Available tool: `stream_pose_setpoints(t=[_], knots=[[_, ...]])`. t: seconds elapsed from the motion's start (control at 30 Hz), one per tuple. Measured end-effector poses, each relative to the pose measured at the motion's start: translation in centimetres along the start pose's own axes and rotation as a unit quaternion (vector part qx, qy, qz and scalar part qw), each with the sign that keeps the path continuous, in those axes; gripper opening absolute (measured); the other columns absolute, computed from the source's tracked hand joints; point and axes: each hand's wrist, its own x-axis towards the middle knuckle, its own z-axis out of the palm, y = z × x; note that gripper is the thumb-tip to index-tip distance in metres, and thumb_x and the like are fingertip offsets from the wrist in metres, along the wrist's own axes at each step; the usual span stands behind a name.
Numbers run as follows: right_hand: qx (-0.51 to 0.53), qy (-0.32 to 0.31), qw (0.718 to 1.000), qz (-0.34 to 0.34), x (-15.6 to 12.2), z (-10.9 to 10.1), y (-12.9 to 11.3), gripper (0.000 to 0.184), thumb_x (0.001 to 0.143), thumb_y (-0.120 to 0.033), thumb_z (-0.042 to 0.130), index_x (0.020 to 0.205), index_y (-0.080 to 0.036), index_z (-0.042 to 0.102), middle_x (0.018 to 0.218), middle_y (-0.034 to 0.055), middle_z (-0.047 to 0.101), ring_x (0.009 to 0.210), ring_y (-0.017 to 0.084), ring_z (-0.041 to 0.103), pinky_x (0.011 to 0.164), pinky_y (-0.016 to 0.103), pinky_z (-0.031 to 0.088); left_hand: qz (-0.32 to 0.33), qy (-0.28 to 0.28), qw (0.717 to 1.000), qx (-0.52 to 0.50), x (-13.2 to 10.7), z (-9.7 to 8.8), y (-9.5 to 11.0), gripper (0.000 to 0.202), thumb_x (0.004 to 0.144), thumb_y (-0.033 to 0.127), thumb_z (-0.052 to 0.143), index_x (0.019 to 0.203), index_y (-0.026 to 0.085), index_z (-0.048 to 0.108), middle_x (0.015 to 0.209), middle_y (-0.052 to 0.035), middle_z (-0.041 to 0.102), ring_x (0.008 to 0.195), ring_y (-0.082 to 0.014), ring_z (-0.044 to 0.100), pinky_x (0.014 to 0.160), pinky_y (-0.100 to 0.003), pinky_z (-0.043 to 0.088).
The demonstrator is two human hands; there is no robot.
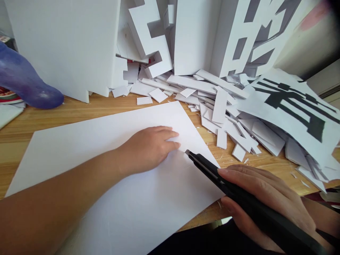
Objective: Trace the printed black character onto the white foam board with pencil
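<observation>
A large white board [138, 209] lies on the wooden table and reaches past its front edge. My left hand [148, 147] rests flat on the board, fingers stretched out toward the right. In my right hand [265, 194] is a black utility knife [228, 186], its thumb and fingers closed around the handle. A short bit of blade shows at the knife's tip, close to the left fingertips and over the board. Whether the blade touches the surface, I cannot tell.
White offcut strips [196, 85] are heaped along the back and right of the wooden table [79, 113]. Cut-out panels [154, 35] lean behind them. A sheet with black printed shapes [294, 102] covers part of the heap. At left is a blue-purple rounded object [29, 76].
</observation>
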Motion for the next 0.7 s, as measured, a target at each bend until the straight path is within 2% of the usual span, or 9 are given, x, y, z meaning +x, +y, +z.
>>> stream_pose_setpoints(t=[0.1, 0.2, 0.33, 0.43, 0.57, 0.7], knots=[[-0.019, -0.013, 0.999, -0.03, 0.3, -0.2, 0.1, 0.036, 0.077, -0.02, 0.06, 0.112, -0.021, 0.056, 0.088, 0.0071, 0.067, 0.078, 0.021, 0.066, 0.066, 0.031, 0.057, -0.007, -0.042, 0.998, 0.037, 0.0, -1.2, 2.3, 0.026, 0.087, 0.013, 0.043, 0.091, 0.02, 0.068, 0.1, -0.0081, 0.065, 0.092, -0.0227, 0.059, 0.075, -0.036, 0.052], [-0.014, -0.015, 0.999, -0.028, 0.5, -0.3, 0.1, 0.033, 0.077, -0.02, 0.059, 0.11, -0.02, 0.058, 0.098, 0.0104, 0.065, 0.089, 0.024, 0.065, 0.068, 0.033, 0.057, -0.016, -0.074, 0.996, 0.052, -0.2, -1.9, 3.9, 0.021, 0.086, 0.014, 0.045, 0.084, 0.019, 0.065, 0.084, -0.0079, 0.063, 0.078, -0.0208, 0.057, 0.064, -0.032, 0.05], [-0.015, -0.006, 1.0, -0.018, 0.7, -0.1, 0.0, 0.034, 0.077, -0.019, 0.058, 0.111, -0.022, 0.058, 0.11, 0.0114, 0.065, 0.097, 0.027, 0.065, 0.077, 0.037, 0.058, -0.026, -0.088, 0.994, 0.057, -0.6, -2.0, 4.5, 0.021, 0.085, 0.014, 0.046, 0.094, 0.019, 0.065, 0.092, -0.0091, 0.066, 0.082, -0.0227, 0.061, 0.065, -0.034, 0.05], [-0.005, -0.009, 1.0, -0.016, 0.9, 0.0, -0.1, 0.036, 0.076, -0.019, 0.059, 0.112, -0.022, 0.057, 0.108, 0.0106, 0.067, 0.095, 0.027, 0.066, 0.076, 0.036, 0.058, -0.033, -0.109, 0.992, 0.063, -0.7, -1.9, 4.7, 0.025, 0.084, 0.013, 0.047, 0.101, 0.017, 0.064, 0.099, -0.0114, 0.067, 0.088, -0.0249, 0.063, 0.069, -0.036, 0.052], [0.0, -0.011, 1.0, -0.01, 1.2, 0.4, -0.1, 0.034, 0.076, -0.021, 0.061, 0.109, -0.024, 0.058, 0.105, 0.0105, 0.067, 0.092, 0.026, 0.067, 0.074, 0.036, 0.059, -0.007, -0.154, 0.983, 0.096, -0.7, -1.9, 4.8, 0.028, 0.08, 0.009, 0.048, 0.102, 0.014, 0.064, 0.105, -0.0155, 0.066, 0.09, -0.027, 0.065, 0.065, -0.036, 0.053], [0.002, 0.003, 1.0, -0.014, 1.3, 1.3, 0.2, 0.034, 0.075, -0.023, 0.067, 0.108, -0.023, 0.059, 0.104, 0.0103, 0.066, 0.091, 0.024, 0.067, 0.077, 0.033, 0.058, 0.014, -0.156, 0.981, 0.118, -0.7, -1.7, 4.9, 0.03, 0.077, 0.007, 0.05, 0.103, 0.012, 0.064, 0.112, -0.0184, 0.064, 0.095, -0.0301, 0.065, 0.064, -0.037, 0.055]])
